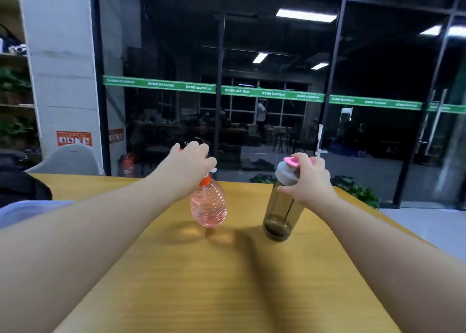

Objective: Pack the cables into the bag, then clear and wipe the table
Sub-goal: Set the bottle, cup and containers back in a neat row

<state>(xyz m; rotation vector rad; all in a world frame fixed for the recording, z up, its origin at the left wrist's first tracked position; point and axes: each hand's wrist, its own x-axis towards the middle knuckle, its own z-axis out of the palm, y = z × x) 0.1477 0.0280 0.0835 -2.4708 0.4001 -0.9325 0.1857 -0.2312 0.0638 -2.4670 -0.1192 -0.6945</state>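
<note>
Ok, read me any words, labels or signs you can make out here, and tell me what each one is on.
"MAXIMUM", repeated along the green strip across the glass wall; the characters beside it are too blurred.
Red sign on the white pillar: too small to read.
Second red sign behind the glass: unreadable.
Pink spray bottle and grey bottle: no readable text.

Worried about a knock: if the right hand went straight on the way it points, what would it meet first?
Probably nothing on the yellow wooden table; past the right hand gripping the smoky-grey plastic bottle, only floor, then glass wall. Depth unclear.
</note>
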